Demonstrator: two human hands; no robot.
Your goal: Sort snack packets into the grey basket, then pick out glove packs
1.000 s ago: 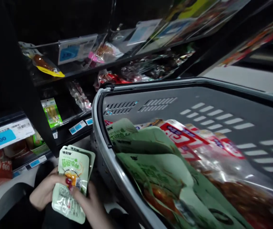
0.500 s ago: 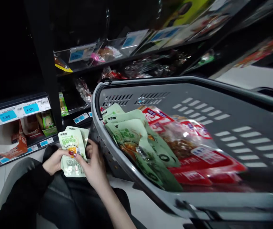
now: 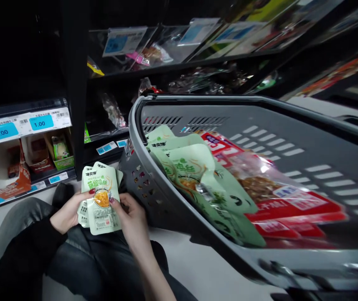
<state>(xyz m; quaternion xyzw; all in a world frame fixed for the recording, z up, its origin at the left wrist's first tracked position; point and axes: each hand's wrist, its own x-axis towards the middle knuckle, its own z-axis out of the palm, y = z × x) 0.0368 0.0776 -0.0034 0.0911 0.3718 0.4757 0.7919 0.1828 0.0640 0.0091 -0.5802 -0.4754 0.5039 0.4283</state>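
I hold a small stack of pale green snack packets [image 3: 101, 196] upright over my lap. My left hand [image 3: 67, 213] grips the stack's left edge, thumb on the front packet. My right hand [image 3: 132, 218] grips the right edge, thumb on the front as well. Just to the right stands a grey plastic shopping basket [image 3: 153, 184], tilted towards me. Inside it lie more green packets [image 3: 194, 171] and red-labelled clear bags [image 3: 279, 196] of food.
Dark store shelves [image 3: 75, 104] rise behind, with blue price tags [image 3: 41, 122] reading 1.00, small boxed goods at lower left and bagged snacks higher up. My knees in dark trousers [image 3: 81, 259] are below my hands. Pale floor [image 3: 197, 271] shows under the basket.
The view has swung and steadied. My hands have squared the green packets up and lifted them a little; the right hand has moved from below the stack to its right edge.
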